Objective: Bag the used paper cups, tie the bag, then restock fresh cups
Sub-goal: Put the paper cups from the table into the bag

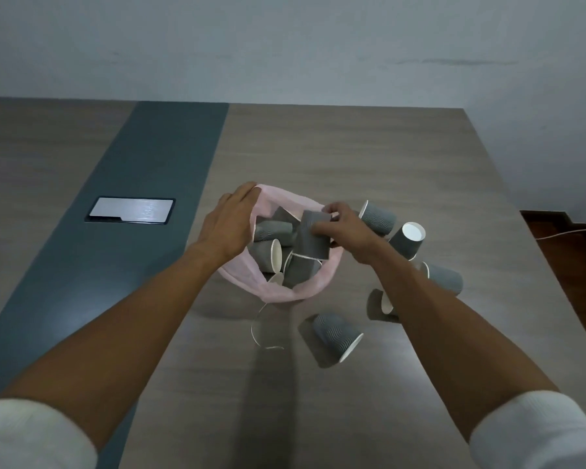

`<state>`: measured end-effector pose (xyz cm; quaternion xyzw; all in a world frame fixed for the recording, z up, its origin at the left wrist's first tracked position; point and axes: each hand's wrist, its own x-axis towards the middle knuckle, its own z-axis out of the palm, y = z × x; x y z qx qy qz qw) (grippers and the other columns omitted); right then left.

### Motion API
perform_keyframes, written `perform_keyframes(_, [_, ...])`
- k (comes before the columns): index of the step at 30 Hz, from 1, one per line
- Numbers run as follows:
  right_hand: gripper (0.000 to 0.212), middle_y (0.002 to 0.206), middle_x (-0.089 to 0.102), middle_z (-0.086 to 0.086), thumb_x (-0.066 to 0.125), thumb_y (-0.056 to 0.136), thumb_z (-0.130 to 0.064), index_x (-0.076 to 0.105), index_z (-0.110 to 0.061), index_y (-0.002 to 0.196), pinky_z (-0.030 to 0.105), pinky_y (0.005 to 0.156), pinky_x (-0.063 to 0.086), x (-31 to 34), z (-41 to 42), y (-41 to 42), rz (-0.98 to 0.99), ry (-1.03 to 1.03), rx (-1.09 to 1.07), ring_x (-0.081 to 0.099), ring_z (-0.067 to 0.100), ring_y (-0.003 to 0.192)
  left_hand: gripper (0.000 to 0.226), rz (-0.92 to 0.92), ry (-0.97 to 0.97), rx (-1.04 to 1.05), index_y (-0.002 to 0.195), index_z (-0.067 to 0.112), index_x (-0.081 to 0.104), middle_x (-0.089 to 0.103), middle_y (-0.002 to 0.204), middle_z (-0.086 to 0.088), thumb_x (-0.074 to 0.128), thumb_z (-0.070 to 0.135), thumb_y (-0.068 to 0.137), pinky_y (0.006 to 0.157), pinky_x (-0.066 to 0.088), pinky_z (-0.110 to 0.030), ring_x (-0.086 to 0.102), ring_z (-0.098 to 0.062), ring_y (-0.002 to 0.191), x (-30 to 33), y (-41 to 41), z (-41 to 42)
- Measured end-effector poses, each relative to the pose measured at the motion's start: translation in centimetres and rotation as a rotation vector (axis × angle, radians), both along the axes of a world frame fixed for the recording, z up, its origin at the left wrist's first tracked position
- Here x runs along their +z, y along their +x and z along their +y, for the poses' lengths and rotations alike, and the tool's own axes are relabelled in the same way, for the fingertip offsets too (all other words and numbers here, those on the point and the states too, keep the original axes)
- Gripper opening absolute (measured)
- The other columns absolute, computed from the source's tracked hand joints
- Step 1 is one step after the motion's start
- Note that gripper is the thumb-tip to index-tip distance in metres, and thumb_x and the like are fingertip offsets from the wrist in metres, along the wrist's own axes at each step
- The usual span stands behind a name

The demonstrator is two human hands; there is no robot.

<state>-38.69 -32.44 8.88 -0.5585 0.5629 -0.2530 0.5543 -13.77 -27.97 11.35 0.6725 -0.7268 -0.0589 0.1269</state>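
Note:
A pink bag (pixel 307 288) lies open on the table, with several grey ripple paper cups inside it. My left hand (pixel 229 223) grips the bag's left rim and holds the mouth open. My right hand (pixel 344 228) holds a grey paper cup (pixel 313 240) upside down over the bag's mouth. Several more grey cups lie loose on the table to the right of the bag: one upright (pixel 407 239), one behind my right hand (pixel 379 218), one on its side (pixel 445 277), and one lying nearest me (pixel 335 335).
A thin white string (pixel 256 333) trails from the bag toward me. A grey cable-box lid (pixel 131 210) is set in the table's dark blue strip at the left. The table's right edge (pixel 535 248) drops to a brown floor.

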Motion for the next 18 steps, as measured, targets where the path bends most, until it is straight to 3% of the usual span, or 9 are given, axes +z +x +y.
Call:
perform_keyframes(3, [0.040,0.090,0.064,0.010,0.074,0.081,-0.006,0.054,-0.011,0.115,0.044,0.079,0.059,-0.3,0.3,3.8,-0.318,0.017,-0.154,0.066,0.021,0.081,0.074,0.027,0.018,-0.023,0.151,0.016,0.037,0.029,0.162,0.002,0.056,-0.009,0.084,0.101,0.049,-0.052,0.045,-0.033,0.132,-0.1,1.1,-0.5])
perform_keyframes(6, [0.054,0.096,0.066,0.012,0.082,0.071,-0.017,0.052,-0.008,0.115,0.038,0.070,0.058,-1.9,0.7,7.1,-0.375,0.069,-0.204,0.066,0.022,0.076,0.078,0.059,0.005,-0.019,0.150,0.017,0.036,0.029,0.162,0.002,0.057,-0.010,0.081,0.106,0.046,-0.052,0.043,-0.033,0.137,0.0,1.6,-1.2])
perform_keyframes(8, [0.058,0.105,0.067,0.010,0.087,0.069,-0.027,0.051,-0.015,0.113,0.033,0.068,0.055,-2.8,1.1,8.9,-0.288,0.024,-0.162,0.067,0.022,0.084,0.077,0.069,-0.005,-0.016,0.151,0.017,0.036,0.029,0.162,0.002,0.060,-0.009,0.082,0.108,0.045,-0.052,0.042,-0.031,0.139,0.3,1.5,-1.4])
perform_keyframes(11, [0.062,0.110,0.067,0.002,0.091,0.068,-0.038,0.051,-0.021,0.112,0.037,0.079,0.056,-3.6,1.5,11.0,-0.134,-0.118,-0.023,0.066,0.021,0.098,0.081,0.084,-0.024,-0.037,0.151,0.022,0.035,0.030,0.162,0.006,0.061,-0.009,0.081,0.107,0.046,-0.051,0.042,-0.028,0.138,0.4,1.6,-1.4])
perform_keyframes(15, [0.056,0.125,0.061,0.011,0.079,0.082,-0.033,0.056,-0.017,0.130,0.037,0.098,0.048,-4.5,1.2,13.0,0.178,-0.325,0.088,0.058,0.027,0.111,0.078,0.133,-0.050,-0.081,0.153,0.018,0.038,0.033,0.162,0.003,0.051,-0.013,0.082,0.112,0.042,-0.047,0.039,-0.027,0.141,0.3,1.4,-1.1])
perform_keyframes(18, [0.073,0.141,0.046,0.020,0.068,0.090,-0.039,0.036,-0.020,0.153,0.051,0.108,0.043,-4.5,1.0,13.8,0.404,-0.370,0.188,0.047,0.041,0.127,0.069,0.153,-0.088,-0.094,0.151,0.014,0.040,0.037,0.160,-0.002,0.054,-0.004,0.086,0.111,0.042,-0.049,0.041,-0.029,0.140,0.0,1.5,-0.9])
